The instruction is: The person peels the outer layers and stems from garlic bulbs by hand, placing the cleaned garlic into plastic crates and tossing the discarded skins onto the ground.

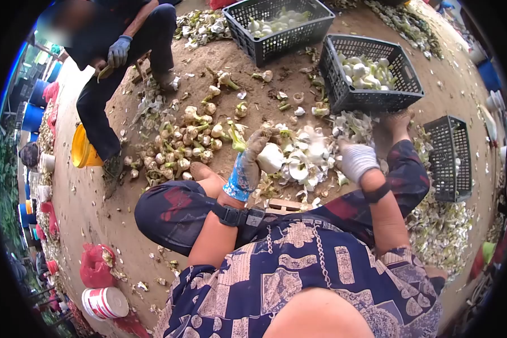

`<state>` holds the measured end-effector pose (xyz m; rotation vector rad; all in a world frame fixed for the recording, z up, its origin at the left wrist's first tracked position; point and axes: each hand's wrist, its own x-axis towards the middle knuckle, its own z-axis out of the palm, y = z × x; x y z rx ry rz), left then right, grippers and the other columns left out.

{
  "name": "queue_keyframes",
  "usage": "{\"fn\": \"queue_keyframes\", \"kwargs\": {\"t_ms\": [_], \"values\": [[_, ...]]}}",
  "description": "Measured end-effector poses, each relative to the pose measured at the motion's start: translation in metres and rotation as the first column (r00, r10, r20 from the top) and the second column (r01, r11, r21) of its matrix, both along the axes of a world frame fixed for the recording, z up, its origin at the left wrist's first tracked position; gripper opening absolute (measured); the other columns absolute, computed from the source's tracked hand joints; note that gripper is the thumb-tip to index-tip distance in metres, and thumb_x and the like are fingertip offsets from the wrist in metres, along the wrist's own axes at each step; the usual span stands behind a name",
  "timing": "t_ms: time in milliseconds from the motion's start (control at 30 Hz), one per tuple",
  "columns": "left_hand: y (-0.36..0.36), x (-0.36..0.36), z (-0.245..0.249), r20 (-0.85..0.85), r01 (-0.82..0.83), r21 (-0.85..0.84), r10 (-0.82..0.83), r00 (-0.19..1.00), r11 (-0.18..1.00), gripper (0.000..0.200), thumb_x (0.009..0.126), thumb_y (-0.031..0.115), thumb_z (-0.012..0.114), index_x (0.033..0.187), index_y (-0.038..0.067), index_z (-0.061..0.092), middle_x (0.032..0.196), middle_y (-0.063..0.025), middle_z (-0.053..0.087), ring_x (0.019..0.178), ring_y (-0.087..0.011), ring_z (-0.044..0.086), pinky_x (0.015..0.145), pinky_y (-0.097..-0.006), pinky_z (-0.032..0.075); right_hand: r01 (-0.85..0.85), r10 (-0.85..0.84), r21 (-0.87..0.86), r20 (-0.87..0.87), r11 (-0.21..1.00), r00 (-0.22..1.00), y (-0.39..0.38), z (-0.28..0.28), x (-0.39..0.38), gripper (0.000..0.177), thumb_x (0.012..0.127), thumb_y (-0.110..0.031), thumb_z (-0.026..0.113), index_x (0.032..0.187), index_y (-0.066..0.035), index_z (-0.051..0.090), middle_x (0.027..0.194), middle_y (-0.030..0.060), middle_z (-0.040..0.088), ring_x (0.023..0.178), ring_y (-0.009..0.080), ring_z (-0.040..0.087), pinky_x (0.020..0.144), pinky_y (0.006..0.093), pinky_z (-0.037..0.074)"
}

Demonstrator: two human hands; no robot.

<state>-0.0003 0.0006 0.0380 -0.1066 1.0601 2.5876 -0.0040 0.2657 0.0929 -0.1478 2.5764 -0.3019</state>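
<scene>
Both hands work low between the knees, above a heap of pale peelings. The left hand, in a soiled blue-cuffed glove, is closed round a white bulb, which sits at the centre of the view, just above the heap. The right hand, in a white glove, hovers at 3 o'clock from the bulb with a gap between them. It is blurred, so I cannot tell whether it grips anything or how far its fingers are curled.

Judging by the clean white skin of the bulb and the scraps under it, the step in hand looks like stripping or trimming, near its end for this piece. The next move would call for a steady left-hand grip while the right hand closes the gap. After that comes a reach toward 1 o'clock, where a dark crate holds cleaned white bulbs.

Untrimmed bulbs lie piled at 9 o'clock from the hands. A second filled crate stands at 12 o'clock and an empty-looking crate at 3 o'clock. A co-worker's gloved hand is at 10 o'clock, well apart.
</scene>
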Motion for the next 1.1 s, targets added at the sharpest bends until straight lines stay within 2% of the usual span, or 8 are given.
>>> {"fn": "queue_keyframes", "kwargs": {"t_ms": [33, 100, 500, 700, 900, 967, 1033, 1100], "values": [[0.0, 0.007, 0.0, -0.007, -0.004, -0.112, 0.003, 1.0, 0.994, 0.043, 0.085, 0.026, 0.059, 0.119, 0.001, 0.049, 0.1, -0.0104, 0.06, 0.087, -0.0183, 0.061, 0.075, -0.0313, 0.051, -0.024, 0.032, 0.075, -0.111, 0.997, 0.993, -0.021, 0.016, 0.009, 0.035, 0.079, -0.03, 0.062, 0.102, -0.004, 0.061, 0.084, 0.0221, 0.063, 0.082, 0.034, 0.063, 0.07, 0.0368, 0.05], [0.002, 0.008, -0.003, -0.229, -0.019, -0.592, -0.145, 0.963, 0.806, 0.046, 0.085, 0.023, 0.059, 0.123, 0.0, 0.045, 0.101, -0.0087, 0.06, 0.087, -0.0141, 0.058, 0.075, -0.0281, 0.05, -0.052, -0.089, -0.603, -0.201, 0.796, 0.975, -0.04, 0.002, 0.017, 0.024, 0.081, -0.025, 0.06, 0.088, -0.003, 0.064, 0.081, 0.0162, 0.064, 0.075, 0.0293, 0.063, 0.065, 0.035, 0.049], [0.0, 0.023, -0.002, -0.413, -0.285, -0.882, -0.327, 0.85, 0.375, 0.031, 0.076, 0.015, 0.068, 0.101, 0.0, 0.058, 0.086, -0.009, 0.062, 0.073, -0.0167, 0.058, 0.067, -0.0288, 0.048, -0.217, 0.145, -0.383, -0.208, 0.898, 0.967, -0.103, -0.01, 0.016, 0.02, 0.072, -0.014, 0.058, 0.089, -0.004, 0.062, 0.073, 0.0184, 0.06, 0.072, 0.0348, 0.06, 0.065, 0.0401, 0.048], [-0.008, 0.013, 0.023, -0.041, -0.042, 0.0, 0.042, 0.998, 0.999, 0.025, 0.076, 0.008, 0.054, 0.098, -0.003, 0.059, 0.1, -0.0152, 0.061, 0.092, -0.0213, 0.059, 0.084, -0.0319, 0.047, 0.108, -0.095, -0.647, 0.054, 0.755, 0.994, -0.098, -0.012, 0.007, 0.023, 0.078, -0.016, 0.053, 0.09, 0.001, 0.064, 0.072, 0.0156, 0.064, 0.065, 0.0227, 0.063, 0.061, 0.0331, 0.049], [-0.029, -0.004, 0.041, 0.156, -0.235, 0.647, 0.176, 0.972, 0.726, 0.034, 0.073, 0.024, 0.059, 0.09, -0.004, 0.064, 0.115, -0.0253, 0.054, 0.117, -0.0366, 0.045, 0.107, -0.0498, 0.027, -0.03, 0.373, -0.902, 0.147, 0.43, 0.916, -0.041, 0.025, 0.044, 0.017, 0.075, -0.012, 0.057, 0.081, 0.001, 0.065, 0.065, 0.0096, 0.064, 0.058, 0.013, 0.061, 0.054, 0.0279, 0.048], [-0.028, -0.002, 0.044, 0.186, -0.243, 0.627, 0.161, 0.969, 0.74, 0.034, 0.075, 0.027, 0.06, 0.089, -0.004, 0.064, 0.111, -0.0251, 0.057, 0.115, -0.0362, 0.047, 0.106, -0.0514, 0.028, 0.142, 0.208, -0.825, 0.297, 0.546, 0.932, -0.033, 0.041, 0.044, 0.014, 0.073, -0.01, 0.058, 0.078, 0.0, 0.065, 0.065, 0.0107, 0.064, 0.056, 0.0155, 0.06, 0.053, 0.0282, 0.048], [-0.023, -0.001, 0.039, 0.237, -0.218, 0.622, 0.085, 0.968, 0.752, 0.032, 0.078, 0.028, 0.059, 0.086, -0.003, 0.064, 0.107, -0.0236, 0.059, 0.112, -0.0354, 0.049, 0.103, -0.0522, 0.031, -0.145, 0.134, -0.243, -0.062, 0.959, 0.989, -0.038, -0.003, 0.023, 0.025, 0.074, -0.005, 0.055, 0.097, -0.002, 0.063, 0.081, 0.015, 0.065, 0.075, 0.0299, 0.064, 0.068, 0.0382, 0.051], [-0.017, -0.001, 0.037, 0.193, -0.152, 0.402, 0.078, 0.978, 0.903, 0.026, 0.082, 0.025, 0.057, 0.084, 0.0, 0.062, 0.094, -0.0162, 0.062, 0.098, -0.0311, 0.058, 0.087, -0.0463, 0.047, -0.273, 0.253, 0.004, -0.393, 0.962, 0.884, -0.042, -0.023, 0.015, 0.037, 0.072, -0.001, 0.051, 0.108, -0.005, 0.057, 0.088, 0.0175, 0.063, 0.081, 0.0343, 0.061, 0.074, 0.0418, 0.049]]}}
